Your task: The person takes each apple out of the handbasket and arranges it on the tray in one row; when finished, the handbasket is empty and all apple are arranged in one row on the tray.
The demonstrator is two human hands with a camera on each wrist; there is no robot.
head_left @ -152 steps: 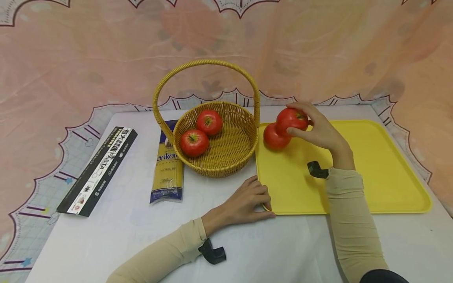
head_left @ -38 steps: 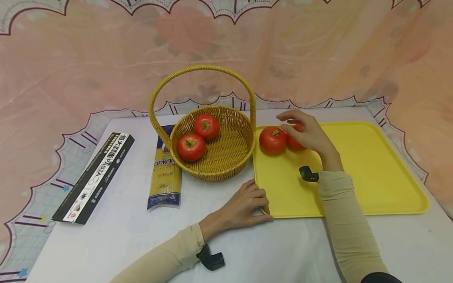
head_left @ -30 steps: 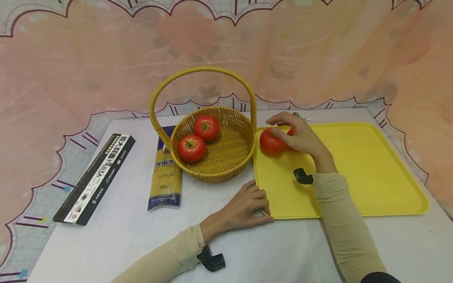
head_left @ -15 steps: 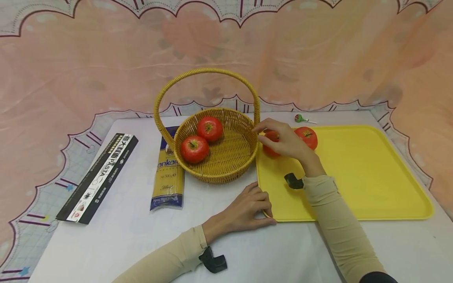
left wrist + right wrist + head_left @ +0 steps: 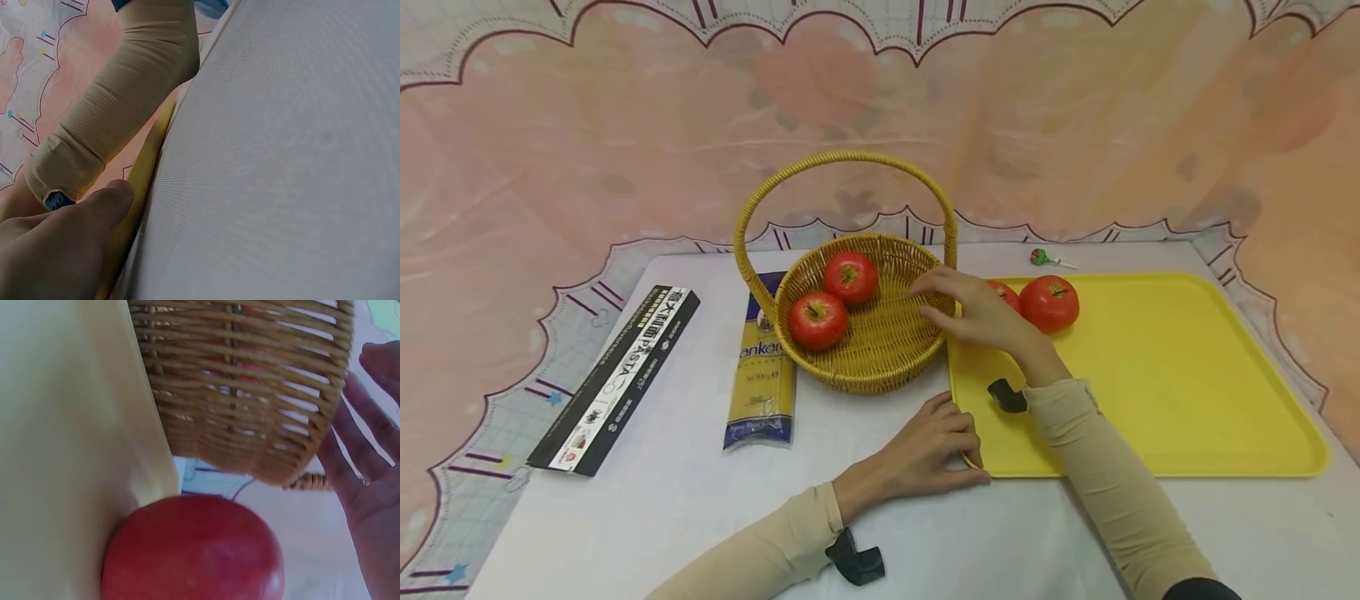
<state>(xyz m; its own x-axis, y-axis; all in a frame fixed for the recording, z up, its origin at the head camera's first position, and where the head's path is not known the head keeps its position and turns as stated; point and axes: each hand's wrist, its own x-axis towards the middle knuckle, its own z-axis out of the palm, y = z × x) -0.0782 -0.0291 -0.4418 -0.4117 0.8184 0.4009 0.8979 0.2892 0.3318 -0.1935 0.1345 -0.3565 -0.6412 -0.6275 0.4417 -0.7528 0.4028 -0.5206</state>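
My right hand (image 5: 977,310) reaches over the right rim of the wicker basket (image 5: 880,379), fingers loosely bent and spread, holding nothing. In the right wrist view the fingers (image 5: 369,440) are beside the basket's rim. Two red apples (image 5: 818,321) lie in the basket's left half. Two tomatoes (image 5: 1050,304) sit at the far left of the yellow tray (image 5: 1187,375); my right hand partly hides the left one. My left hand (image 5: 928,450) grips the tray's near left corner, its thumb (image 5: 112,203) along the front edge.
Left of the basket lies a yellow and blue pasta packet (image 5: 760,383), partly under it. A long black pasta box (image 5: 613,379) lies slanted farther left. Behind the tray is a lollipop (image 5: 1040,257). A patterned cloth (image 5: 700,125) hangs behind the table.
Five seconds ago my right hand held a tomato above the other one. It has since let go of it on the tray and moved left to the basket. The left hand stays put.
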